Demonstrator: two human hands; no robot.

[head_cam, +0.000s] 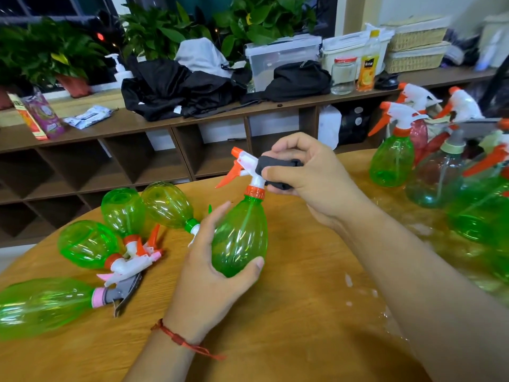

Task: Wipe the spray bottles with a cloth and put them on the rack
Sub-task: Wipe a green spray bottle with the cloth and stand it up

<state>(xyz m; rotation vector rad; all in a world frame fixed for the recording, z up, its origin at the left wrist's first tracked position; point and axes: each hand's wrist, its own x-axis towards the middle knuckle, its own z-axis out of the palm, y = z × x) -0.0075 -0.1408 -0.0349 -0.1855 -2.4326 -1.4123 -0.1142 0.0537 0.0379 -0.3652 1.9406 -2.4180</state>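
Light: bright, even, indoor, from overhead; window dark.
Shadows: soft, on table at bottom centre and beside lying bottles.
Glare: white patches on table at right; streak highlights on held bottle.
Focus: centre sharp; cloth dark, little detail.
Blur: right-edge bottles and top right corner smeared.
Distortion: wide-angle; shelf bows, sinking toward left edge.
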